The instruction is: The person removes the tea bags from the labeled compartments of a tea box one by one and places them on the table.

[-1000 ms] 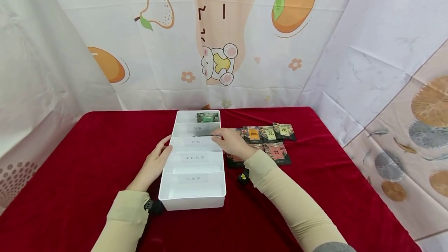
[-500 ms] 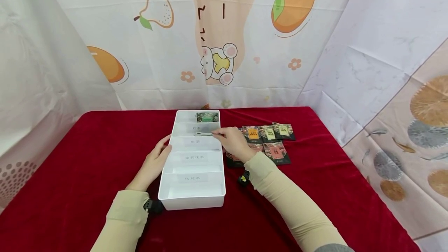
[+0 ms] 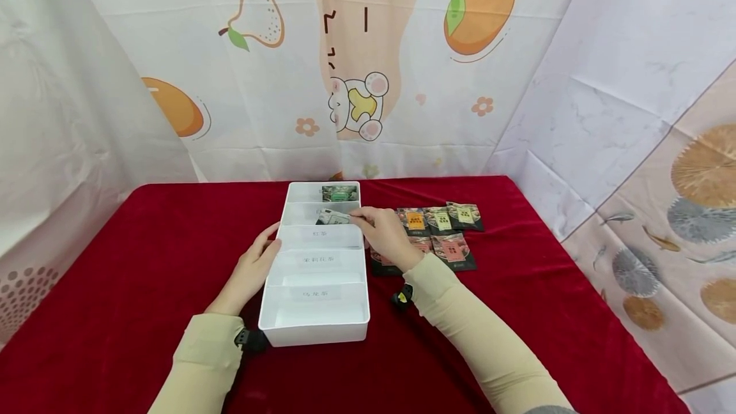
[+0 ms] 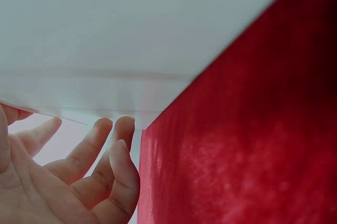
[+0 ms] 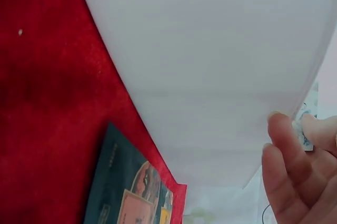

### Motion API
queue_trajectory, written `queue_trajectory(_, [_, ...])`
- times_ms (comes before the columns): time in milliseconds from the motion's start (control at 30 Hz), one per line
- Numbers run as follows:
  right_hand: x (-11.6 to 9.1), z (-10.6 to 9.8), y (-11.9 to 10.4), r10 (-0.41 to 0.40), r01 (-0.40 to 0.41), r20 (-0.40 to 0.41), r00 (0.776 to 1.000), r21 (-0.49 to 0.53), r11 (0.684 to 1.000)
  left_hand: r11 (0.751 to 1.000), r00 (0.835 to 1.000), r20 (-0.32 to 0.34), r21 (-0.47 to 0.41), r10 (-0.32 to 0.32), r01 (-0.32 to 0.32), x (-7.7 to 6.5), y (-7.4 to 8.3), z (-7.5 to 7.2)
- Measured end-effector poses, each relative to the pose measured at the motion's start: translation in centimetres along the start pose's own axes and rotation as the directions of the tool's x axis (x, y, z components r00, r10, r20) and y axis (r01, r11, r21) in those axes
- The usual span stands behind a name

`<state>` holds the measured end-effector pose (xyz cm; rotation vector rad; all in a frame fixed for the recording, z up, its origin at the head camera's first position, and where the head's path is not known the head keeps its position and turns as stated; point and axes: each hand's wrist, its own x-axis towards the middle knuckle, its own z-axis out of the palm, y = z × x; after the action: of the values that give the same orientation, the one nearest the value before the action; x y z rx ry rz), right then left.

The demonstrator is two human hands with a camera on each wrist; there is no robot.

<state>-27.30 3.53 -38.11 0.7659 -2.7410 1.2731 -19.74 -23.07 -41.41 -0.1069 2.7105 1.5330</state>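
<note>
A long white divided box (image 3: pixel 313 334) stands on the red cloth, with printed labels on its dividers. Over its second compartment from the back, my right hand (image 3: pixel 384 235) pinches a small pale grey-green sachet (image 3: pixel 333 216). The right wrist view shows the sachet (image 5: pixel 307 142) partly hidden behind thumb and fingers. My left hand (image 3: pixel 253 267) rests along the box's left side. Its loosely bent fingers (image 4: pixel 124 168) touch or nearly touch the outer wall in the left wrist view. A green sachet (image 3: pixel 340 193) lies in the rearmost compartment.
Several dark sachets lie to the right of the box, with pink labels (image 3: pixel 453 250) in front and orange (image 3: pixel 414 219) and yellow-green (image 3: pixel 464 214) ones behind. My right forearm partly covers them. Printed curtains (image 3: pixel 270 114) hang behind the table.
The sachet in my right hand has come into fuller view above the second compartment, tilting up so its printed face shows. My left hand and the box look nearly unmoved.
</note>
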Motion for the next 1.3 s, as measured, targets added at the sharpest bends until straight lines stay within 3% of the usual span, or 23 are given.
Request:
queue_trajectory(133, [-0.3, -0.3, 0.0, 0.009, -0.007, -0.016, 1.0, 0.083, 0.997, 1.0, 1.0, 0.0, -0.007, -0.003, 0.003, 0.0, -0.1, 0.0])
queue_trajectory(567, [-2.0, -1.7, -0.4, -0.019, 0.049, -0.137, 0.99, 0.218, 0.975, 1.0, 1.0, -0.001, -0.003, -0.004, 0.004, 0.1, -0.3, 0.1])
queue_trajectory(867, [-3.3, -2.6, -0.3, -0.04, 0.126, -0.295, 0.955, 0.279, 0.952, 1.0, 1.0, -0.003, -0.004, 0.0, 0.0, 0.1, -0.2, 0.1])
queue_trajectory(1167, [-4.5, -4.0, 0.6, 0.053, 0.09, -0.332, 0.942, 0.401, 0.911, 1.0, 1.0, -0.005, 0.0, 0.002, -0.002, 0.1, -0.1, 0.0])
queue_trajectory(1300, [-4.9, -4.8, 1.2, 0.071, 0.079, -0.356, 0.932, 0.392, 0.917, 1.0, 1.0, -0.004, -0.001, 0.0, 0.0, 0.1, -0.1, 0.0])
